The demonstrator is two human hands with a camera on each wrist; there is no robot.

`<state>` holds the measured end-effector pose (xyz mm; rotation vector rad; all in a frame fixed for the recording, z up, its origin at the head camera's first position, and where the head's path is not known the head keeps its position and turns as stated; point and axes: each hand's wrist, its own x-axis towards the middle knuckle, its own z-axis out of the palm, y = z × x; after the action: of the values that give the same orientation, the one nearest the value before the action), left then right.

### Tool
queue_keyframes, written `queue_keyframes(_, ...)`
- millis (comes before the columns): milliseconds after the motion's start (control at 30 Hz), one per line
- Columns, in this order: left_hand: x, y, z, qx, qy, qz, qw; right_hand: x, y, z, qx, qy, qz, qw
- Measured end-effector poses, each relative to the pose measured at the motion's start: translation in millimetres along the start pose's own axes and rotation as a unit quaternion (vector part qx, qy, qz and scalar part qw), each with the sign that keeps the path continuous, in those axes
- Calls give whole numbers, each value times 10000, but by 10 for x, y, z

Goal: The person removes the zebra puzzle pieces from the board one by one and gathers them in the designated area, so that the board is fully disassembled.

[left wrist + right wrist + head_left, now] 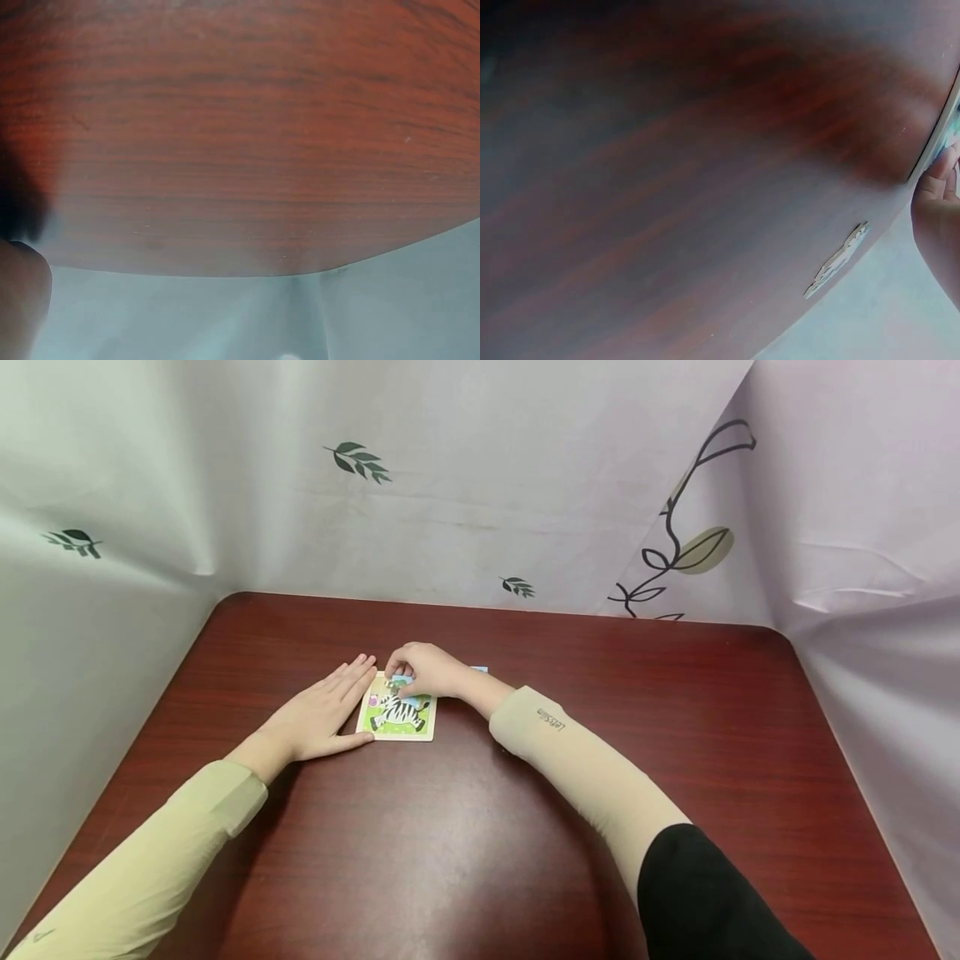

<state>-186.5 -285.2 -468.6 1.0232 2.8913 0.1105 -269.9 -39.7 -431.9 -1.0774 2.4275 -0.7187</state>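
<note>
Head view: zebra puzzle lies flat on the desk, just left of the frame's centre. Left hand flat at its left edge, fingers straight, thumb at the lower left corner. Right hand over its upper part, thumb and fingers curled, apparently pinching a small blue-and-green piece; grip partly hidden. Step in hand, as judged: handling this piece at the board. Best done with the left hand bracing the frame, the piece kept level and eased against its neighbours, not forced. Appearance: pale border, striped zebra, green ground, pink patch at left. A blue corner shows behind the right wrist.

Left wrist view: desk; blurred skin at lower left. Puzzle not in sight.

Right wrist view: board edge and fingertips at far right; a flat pale-edged scrap lies at lower right, its picture unreadable.
</note>
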Motion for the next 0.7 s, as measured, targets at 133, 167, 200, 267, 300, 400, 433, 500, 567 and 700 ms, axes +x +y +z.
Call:
queue_keyframes(133, -8, -1, -1, -23, 8, 13, 10000, -2, -4, 11, 70, 14, -3, 10000)
queue_keyframes(167, -10, 0, -3, -19, 12, 12, 10000, -2, -5, 11, 72, 17, -7, 10000)
queue_keyframes(200, -11, 0, -5, -12, 19, 11, 10000, -2, -5, 11, 62, 18, -9, 10000)
queue_keyframes(267, -11, 3, -9, -5, 24, 7, 10000, -6, -5, 7, 24, 21, -16, 10000)
queue_keyframes(300, -11, 6, -13, -7, 27, 7, 10000, -9, -5, 2, 12, 21, -18, 10000)
queue_keyframes(400, -4, 20, -20, -55, 32, 9, 10000, -21, 5, -15, -74, -7, -52, 10000)
queue_keyframes(433, -5, 25, -22, -85, 29, 10, 10000, -23, 10, -23, -97, -34, -78, 9999)
queue_keyframes(500, -7, 32, -23, -110, 12, 3, 9999, -23, 22, -41, -115, -104, -149, 9998)
queue_keyframes(567, -4, 33, -21, -113, -19, -25, 9999, -22, 35, -61, -70, -198, -216, 9995)
queue_keyframes(700, -5, 23, -18, -72, -54, -71, 9999, -14, 39, -98, 35, -368, -267, 9990)
